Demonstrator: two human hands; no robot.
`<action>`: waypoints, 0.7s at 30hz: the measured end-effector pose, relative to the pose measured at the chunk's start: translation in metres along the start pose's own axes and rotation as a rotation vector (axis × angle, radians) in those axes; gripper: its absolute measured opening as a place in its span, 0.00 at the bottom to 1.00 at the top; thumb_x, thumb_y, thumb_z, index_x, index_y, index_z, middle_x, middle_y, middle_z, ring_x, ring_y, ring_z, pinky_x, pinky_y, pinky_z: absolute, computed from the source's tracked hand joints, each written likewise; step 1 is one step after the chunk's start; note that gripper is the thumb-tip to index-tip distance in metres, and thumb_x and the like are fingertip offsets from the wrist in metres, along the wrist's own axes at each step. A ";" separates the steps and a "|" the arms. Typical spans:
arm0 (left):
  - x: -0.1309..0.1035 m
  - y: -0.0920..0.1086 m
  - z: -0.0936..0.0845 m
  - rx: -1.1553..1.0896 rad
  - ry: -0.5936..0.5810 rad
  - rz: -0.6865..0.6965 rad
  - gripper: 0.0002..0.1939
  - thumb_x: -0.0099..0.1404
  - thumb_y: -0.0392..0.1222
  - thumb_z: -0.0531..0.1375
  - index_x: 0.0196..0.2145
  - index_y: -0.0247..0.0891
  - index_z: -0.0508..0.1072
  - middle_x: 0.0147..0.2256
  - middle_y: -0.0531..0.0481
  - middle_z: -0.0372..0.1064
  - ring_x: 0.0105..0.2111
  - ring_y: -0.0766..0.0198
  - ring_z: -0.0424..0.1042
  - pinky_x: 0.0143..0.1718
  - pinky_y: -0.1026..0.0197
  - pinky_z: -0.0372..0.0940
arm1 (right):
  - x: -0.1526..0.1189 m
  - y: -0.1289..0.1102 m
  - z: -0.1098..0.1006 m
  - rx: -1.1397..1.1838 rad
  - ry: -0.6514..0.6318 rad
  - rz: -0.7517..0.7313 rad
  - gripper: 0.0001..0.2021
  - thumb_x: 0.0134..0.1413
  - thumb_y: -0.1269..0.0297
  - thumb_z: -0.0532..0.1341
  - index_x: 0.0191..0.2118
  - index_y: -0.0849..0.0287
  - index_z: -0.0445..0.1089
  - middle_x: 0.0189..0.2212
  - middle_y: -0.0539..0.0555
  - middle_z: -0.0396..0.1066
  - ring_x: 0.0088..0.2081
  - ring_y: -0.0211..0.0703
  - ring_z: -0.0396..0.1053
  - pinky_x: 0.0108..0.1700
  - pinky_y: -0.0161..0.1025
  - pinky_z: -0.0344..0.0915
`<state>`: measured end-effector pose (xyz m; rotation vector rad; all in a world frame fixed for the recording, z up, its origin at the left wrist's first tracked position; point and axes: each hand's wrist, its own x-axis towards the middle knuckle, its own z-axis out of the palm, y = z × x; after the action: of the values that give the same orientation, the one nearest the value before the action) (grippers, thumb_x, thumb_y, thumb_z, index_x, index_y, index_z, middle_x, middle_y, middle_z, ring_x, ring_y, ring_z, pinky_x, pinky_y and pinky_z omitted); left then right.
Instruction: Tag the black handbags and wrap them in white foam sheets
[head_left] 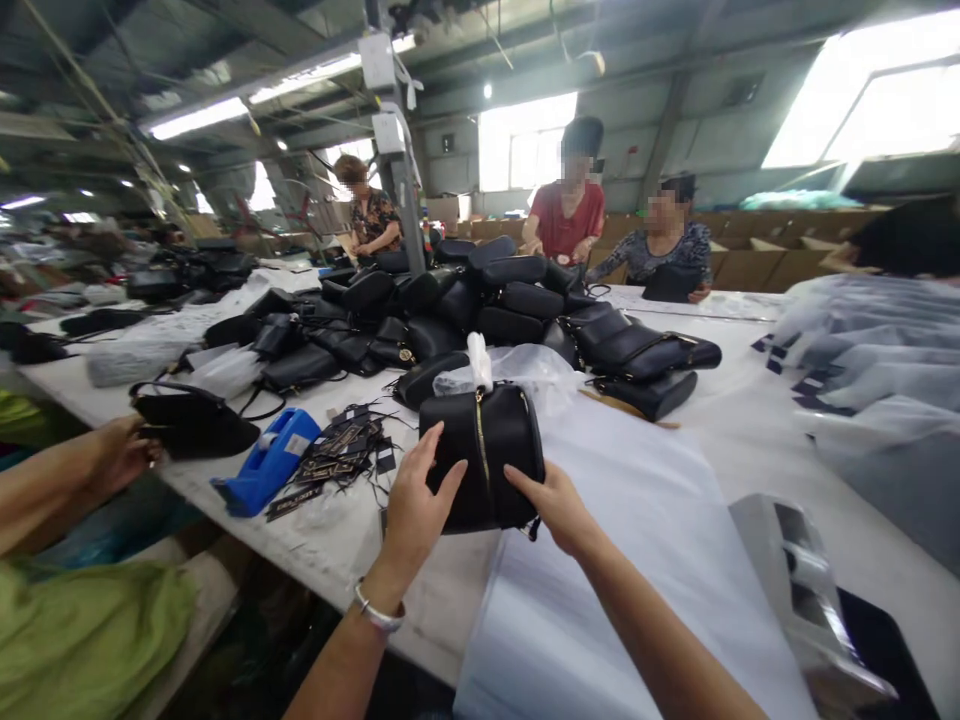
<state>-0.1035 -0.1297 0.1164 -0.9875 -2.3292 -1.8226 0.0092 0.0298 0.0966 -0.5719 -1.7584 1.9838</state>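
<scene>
A small black handbag [506, 430] with a gold zipper down its middle is held between my two hands over the front of the table. White wrapping and clear plastic [480, 362] stick up at its top end. My left hand [420, 495] grips the bag's left side, thumb on the front. On the right side, my right hand [553, 503] has its thumb on the front, while its other fingers are hidden behind the bag. White sheets [600, 560] lie under and to the right of the bag. Black hang tags [349, 445] with cords are piled to the left.
Black bags [450, 300] are heaped behind. A blue tape dispenser [274, 460] stands left, a grey one [802, 590] right, beside a dark flat object [885, 640]. Plastic-wrapped items [862, 350] sit far right. A neighbour's hand [124, 450] touches another black bag [191, 420]; several co-workers are around.
</scene>
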 end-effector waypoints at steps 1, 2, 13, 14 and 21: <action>0.004 0.007 0.003 -0.081 -0.030 -0.015 0.33 0.64 0.51 0.64 0.64 0.46 0.62 0.64 0.43 0.60 0.62 0.50 0.61 0.60 0.50 0.62 | -0.006 -0.013 -0.012 -0.161 0.034 -0.086 0.17 0.52 0.55 0.67 0.44 0.59 0.78 0.38 0.55 0.80 0.43 0.58 0.76 0.48 0.51 0.72; 0.006 0.014 0.007 -0.206 -0.083 -0.042 0.36 0.64 0.52 0.64 0.66 0.46 0.58 0.65 0.42 0.59 0.63 0.49 0.60 0.59 0.49 0.63 | -0.012 -0.025 -0.024 -0.306 0.070 -0.168 0.16 0.54 0.58 0.66 0.47 0.57 0.77 0.40 0.54 0.80 0.45 0.59 0.75 0.50 0.52 0.72; -0.044 -0.019 0.076 -1.235 -0.438 -0.990 0.22 0.69 0.32 0.56 0.60 0.41 0.65 0.54 0.43 0.72 0.52 0.55 0.74 0.58 0.45 0.66 | -0.120 0.025 -0.141 -1.286 0.194 -0.666 0.40 0.55 0.85 0.45 0.69 0.45 0.51 0.65 0.49 0.59 0.67 0.48 0.54 0.67 0.56 0.55; -0.048 -0.028 0.080 -1.226 -0.429 -1.053 0.23 0.67 0.29 0.55 0.59 0.39 0.66 0.52 0.42 0.73 0.50 0.55 0.75 0.57 0.43 0.67 | -0.127 0.037 -0.143 -1.313 0.178 -0.661 0.39 0.56 0.84 0.44 0.69 0.45 0.50 0.64 0.50 0.60 0.67 0.48 0.55 0.67 0.57 0.56; -0.053 -0.050 0.066 -0.751 -0.243 -0.952 0.29 0.66 0.35 0.55 0.64 0.41 0.56 0.59 0.39 0.66 0.60 0.48 0.66 0.57 0.40 0.66 | -0.157 0.079 -0.124 -1.374 0.218 -0.617 0.35 0.61 0.83 0.45 0.70 0.45 0.49 0.63 0.52 0.61 0.66 0.49 0.55 0.64 0.58 0.61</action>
<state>-0.0621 -0.1014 0.0320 0.0216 -2.4830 -3.2252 0.2046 0.0338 0.0075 -0.4684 -2.5108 0.1155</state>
